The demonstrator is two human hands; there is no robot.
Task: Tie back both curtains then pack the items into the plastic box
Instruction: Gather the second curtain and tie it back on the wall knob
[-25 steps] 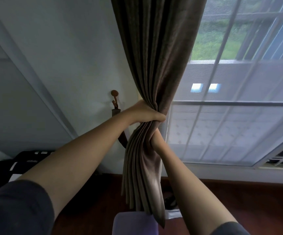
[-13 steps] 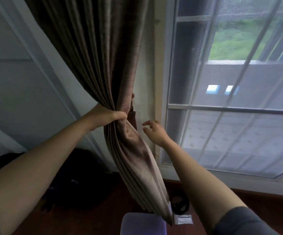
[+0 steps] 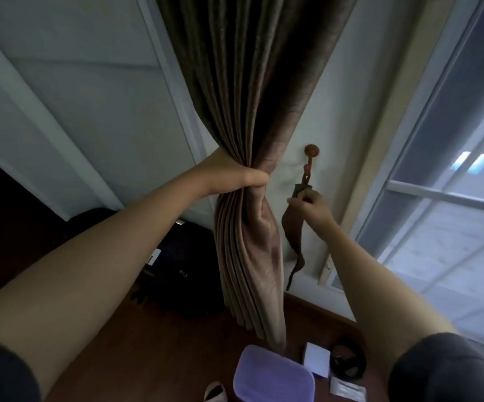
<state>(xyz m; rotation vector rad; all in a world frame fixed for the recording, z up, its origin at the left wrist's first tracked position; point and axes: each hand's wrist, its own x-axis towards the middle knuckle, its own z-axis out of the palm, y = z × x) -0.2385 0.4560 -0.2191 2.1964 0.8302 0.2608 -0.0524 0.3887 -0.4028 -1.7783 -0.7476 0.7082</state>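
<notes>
A brown curtain (image 3: 252,91) hangs in front of the white wall. My left hand (image 3: 235,177) grips it, bunching its folds into a narrow waist. To the right, a brown tie-back strap (image 3: 293,227) hangs from a round wooden wall hook (image 3: 312,150). My right hand (image 3: 310,206) pinches the top end of the strap just below the hook. Low in the view lie a purple plastic box lid (image 3: 272,375), a white packet (image 3: 317,359), a dark coiled item (image 3: 346,362) and a small clear sachet (image 3: 348,390).
A window (image 3: 450,198) with a white frame fills the right side. A dark bag (image 3: 182,265) sits on the floor by the wall, left of the curtain. The floor (image 3: 153,343) is dark red-brown wood. A pale slipper toe (image 3: 214,391) shows at the bottom.
My right hand has let go of the curtain, reached right to the wall hook and taken hold of the tie-back strap. My left hand keeps the curtain bunched. The view has swung left.
</notes>
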